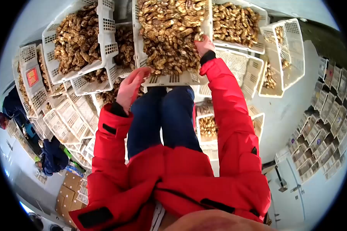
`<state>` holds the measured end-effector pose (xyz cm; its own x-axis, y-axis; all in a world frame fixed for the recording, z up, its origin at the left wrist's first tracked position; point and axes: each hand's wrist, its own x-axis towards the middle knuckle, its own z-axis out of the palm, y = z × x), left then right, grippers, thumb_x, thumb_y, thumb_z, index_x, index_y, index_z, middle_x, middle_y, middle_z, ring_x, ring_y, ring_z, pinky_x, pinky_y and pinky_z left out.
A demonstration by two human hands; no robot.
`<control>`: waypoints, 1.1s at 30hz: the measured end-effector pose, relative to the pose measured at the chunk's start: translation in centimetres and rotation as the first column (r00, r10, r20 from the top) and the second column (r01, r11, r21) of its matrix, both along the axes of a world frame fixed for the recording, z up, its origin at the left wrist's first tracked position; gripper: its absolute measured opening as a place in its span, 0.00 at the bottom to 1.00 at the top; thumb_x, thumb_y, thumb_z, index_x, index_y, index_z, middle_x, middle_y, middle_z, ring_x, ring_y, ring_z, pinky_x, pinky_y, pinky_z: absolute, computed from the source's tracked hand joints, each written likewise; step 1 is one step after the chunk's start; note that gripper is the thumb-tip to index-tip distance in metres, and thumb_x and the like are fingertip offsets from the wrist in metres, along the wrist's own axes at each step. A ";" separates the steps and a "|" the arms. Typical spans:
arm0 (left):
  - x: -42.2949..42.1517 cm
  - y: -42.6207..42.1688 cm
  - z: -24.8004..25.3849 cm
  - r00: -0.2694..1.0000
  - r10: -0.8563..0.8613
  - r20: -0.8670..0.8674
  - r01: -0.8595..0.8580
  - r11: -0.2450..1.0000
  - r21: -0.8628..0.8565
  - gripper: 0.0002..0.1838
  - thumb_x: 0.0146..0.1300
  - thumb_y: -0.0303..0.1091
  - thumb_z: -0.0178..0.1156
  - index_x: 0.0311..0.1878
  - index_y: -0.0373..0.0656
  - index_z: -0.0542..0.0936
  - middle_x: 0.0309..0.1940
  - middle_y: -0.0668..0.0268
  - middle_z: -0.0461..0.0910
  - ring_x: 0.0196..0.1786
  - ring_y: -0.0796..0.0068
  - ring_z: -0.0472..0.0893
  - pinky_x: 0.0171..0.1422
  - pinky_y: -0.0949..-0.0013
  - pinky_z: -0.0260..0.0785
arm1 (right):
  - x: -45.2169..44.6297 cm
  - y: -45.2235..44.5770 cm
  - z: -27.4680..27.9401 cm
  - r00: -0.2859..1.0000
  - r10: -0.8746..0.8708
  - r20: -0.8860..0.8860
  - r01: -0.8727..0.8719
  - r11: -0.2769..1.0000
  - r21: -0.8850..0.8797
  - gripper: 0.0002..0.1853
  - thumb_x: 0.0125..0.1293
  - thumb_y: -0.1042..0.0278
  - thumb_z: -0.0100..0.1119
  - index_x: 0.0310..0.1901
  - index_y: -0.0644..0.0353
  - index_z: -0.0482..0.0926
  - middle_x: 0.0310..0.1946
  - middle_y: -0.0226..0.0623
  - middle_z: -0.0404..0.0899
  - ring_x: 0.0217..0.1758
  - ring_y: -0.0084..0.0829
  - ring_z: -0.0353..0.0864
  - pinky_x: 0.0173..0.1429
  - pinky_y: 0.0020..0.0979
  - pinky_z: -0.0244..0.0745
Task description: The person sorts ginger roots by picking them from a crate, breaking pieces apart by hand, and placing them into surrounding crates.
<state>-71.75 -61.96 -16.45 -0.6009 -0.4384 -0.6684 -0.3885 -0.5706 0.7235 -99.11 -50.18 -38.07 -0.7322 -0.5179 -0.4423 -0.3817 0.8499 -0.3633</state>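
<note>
In front of my knees, a white plastic crate [169, 80] is heaped with knobby golden-brown pieces [171, 42]; their exact kind is unclear. My left hand [131, 87] lies at the crate's near left corner, fingers stretched out and fingertips at the edge of the heap, holding nothing visible. At the right side of the crate, my right hand [204, 45] has its fingers bent together at the heap, around what looks like a brown knobby piece [199, 37]. Both wrists come out of red sleeves.
Filled crates stand left [73, 77] and right [239, 45] of the middle one. Sparsely filled crates [287, 82] lie at the far right, with more crates [67, 125] at left. Two people [54, 156] work at far left. Crate stacks [320, 123] line the right side.
</note>
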 end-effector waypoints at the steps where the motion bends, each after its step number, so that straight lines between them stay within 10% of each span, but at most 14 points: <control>1: -0.4 -0.5 -1.6 1.000 0.011 -0.019 -0.011 1.000 -0.004 0.19 0.68 0.40 0.47 0.55 0.36 0.70 0.50 0.62 0.75 0.52 0.74 0.73 0.55 0.73 0.62 | 0.2 -2.1 -1.5 0.999 -0.038 -0.020 0.038 0.999 0.027 0.31 0.54 0.54 0.59 0.54 0.66 0.64 0.39 0.47 0.79 0.41 0.41 0.79 0.43 0.37 0.74; 4: -1.0 -1.0 -5.5 0.991 0.074 -0.110 -0.079 0.996 -0.038 0.20 0.68 0.40 0.47 0.55 0.36 0.70 0.50 0.61 0.75 0.53 0.73 0.73 0.54 0.72 0.63 | 0.0 -5.2 -2.4 0.989 -0.139 -0.050 0.146 0.972 0.184 0.28 0.54 0.53 0.60 0.46 0.64 0.61 0.38 0.49 0.78 0.43 0.44 0.79 0.45 0.39 0.74; 13: 1.5 0.4 -11.4 0.910 0.253 -0.328 -0.275 0.961 -0.022 0.22 0.70 0.42 0.40 0.55 0.31 0.68 0.47 0.55 0.76 0.49 0.68 0.77 0.53 0.68 0.69 | 1.2 -2.4 -4.4 0.949 -0.209 -0.234 0.156 0.961 -0.226 0.30 0.54 0.52 0.55 0.55 0.61 0.67 0.39 0.48 0.78 0.41 0.45 0.79 0.48 0.39 0.71; 14: 1.6 0.7 -11.1 0.897 0.265 -0.353 -0.271 0.962 0.035 0.22 0.70 0.41 0.40 0.55 0.31 0.68 0.48 0.55 0.75 0.50 0.67 0.76 0.53 0.68 0.70 | 1.7 -1.1 -4.0 0.890 -0.228 -0.394 0.074 0.926 -0.370 0.25 0.53 0.61 0.57 0.52 0.62 0.70 0.35 0.43 0.80 0.35 0.39 0.80 0.42 0.36 0.73; 16: 1.9 2.4 -10.4 0.976 -0.100 -0.193 -0.047 0.769 -0.638 0.22 0.70 0.42 0.41 0.55 0.32 0.68 0.48 0.55 0.74 0.50 0.67 0.75 0.55 0.67 0.69 | 0.4 3.2 -2.1 0.948 -0.126 0.292 0.311 0.560 -0.768 0.22 0.51 0.73 0.57 0.51 0.63 0.71 0.30 0.39 0.80 0.28 0.28 0.79 0.33 0.28 0.73; 18: 2.5 4.5 -8.7 0.910 0.003 -0.414 -0.160 0.925 -0.344 0.23 0.69 0.44 0.41 0.55 0.33 0.68 0.49 0.54 0.74 0.52 0.66 0.75 0.56 0.68 0.68 | 0.6 9.9 4.0 0.979 -0.130 0.160 0.200 0.411 -0.889 0.21 0.52 0.76 0.57 0.50 0.66 0.71 0.28 0.37 0.80 0.23 0.20 0.76 0.26 0.19 0.69; 20: 3.7 4.8 -9.1 0.852 0.148 -0.503 -0.233 0.966 -0.112 0.24 0.69 0.43 0.41 0.57 0.31 0.66 0.51 0.52 0.73 0.54 0.63 0.73 0.58 0.65 0.66 | -1.3 17.1 4.1 0.944 -0.207 0.257 0.329 0.661 -0.675 0.21 0.52 0.68 0.59 0.49 0.63 0.74 0.30 0.36 0.81 0.23 0.19 0.77 0.25 0.21 0.69; 22: 2.4 5.6 -7.3 0.836 0.208 -0.507 -0.255 0.967 -0.024 0.26 0.68 0.44 0.42 0.59 0.30 0.63 0.54 0.51 0.70 0.57 0.60 0.72 0.60 0.63 0.64 | -6.1 22.8 -0.6 0.862 -0.006 -0.508 -0.039 0.996 -0.078 0.32 0.50 0.48 0.60 0.55 0.57 0.70 0.35 0.45 0.80 0.36 0.35 0.80 0.41 0.33 0.73; 26: 0.7 5.8 -6.3 0.815 0.192 -0.546 -0.215 0.976 0.022 0.28 0.69 0.46 0.41 0.61 0.30 0.60 0.58 0.49 0.66 0.59 0.57 0.69 0.63 0.60 0.61 | -3.1 14.8 6.2 0.847 0.158 -0.507 -0.321 0.913 -0.253 0.26 0.56 0.58 0.57 0.57 0.55 0.69 0.49 0.44 0.75 0.49 0.38 0.76 0.52 0.35 0.71; 27: 0.5 5.4 -6.8 0.800 0.196 -0.567 -0.184 0.980 0.078 0.27 0.69 0.45 0.39 0.60 0.30 0.61 0.57 0.48 0.67 0.59 0.56 0.69 0.64 0.60 0.61 | -2.4 11.1 4.2 0.973 0.209 -0.096 -0.221 0.735 -0.640 0.23 0.56 0.61 0.57 0.54 0.55 0.71 0.49 0.42 0.75 0.50 0.36 0.75 0.52 0.35 0.71; 28: 0.8 5.4 -8.1 0.776 0.228 -0.588 -0.209 0.973 0.101 0.25 0.70 0.42 0.38 0.60 0.30 0.61 0.57 0.47 0.67 0.59 0.56 0.69 0.64 0.59 0.62 | -1.9 6.8 4.1 0.807 0.432 -0.403 -0.539 0.817 -0.204 0.21 0.55 0.64 0.58 0.53 0.53 0.71 0.49 0.40 0.74 0.52 0.36 0.74 0.54 0.34 0.70; 29: 1.7 5.0 -8.5 0.819 0.258 -0.512 -0.242 0.965 0.099 0.25 0.70 0.42 0.37 0.60 0.29 0.61 0.57 0.47 0.67 0.59 0.56 0.69 0.63 0.59 0.62 | -0.9 4.1 2.7 0.625 0.481 -0.615 -0.699 0.695 -0.166 0.21 0.54 0.66 0.59 0.52 0.51 0.71 0.50 0.38 0.73 0.55 0.37 0.71 0.55 0.34 0.69; 33: 3.6 2.6 -11.0 0.754 0.428 -0.499 -0.255 0.890 0.378 0.25 0.69 0.43 0.40 0.59 0.31 0.63 0.55 0.48 0.70 0.57 0.57 0.71 0.60 0.60 0.64 | -0.7 -2.6 -2.3 0.361 0.659 -0.659 -0.710 0.653 0.264 0.16 0.59 0.72 0.48 0.50 0.47 0.70 0.45 0.36 0.75 0.57 0.34 0.68 0.52 0.37 0.67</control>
<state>-68.13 -59.38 -27.47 -0.7458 -0.5422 -0.3871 0.2910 -0.7878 0.5428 -99.77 -52.76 -40.36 -0.1637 -0.9859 0.0349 -0.9610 0.1673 0.2202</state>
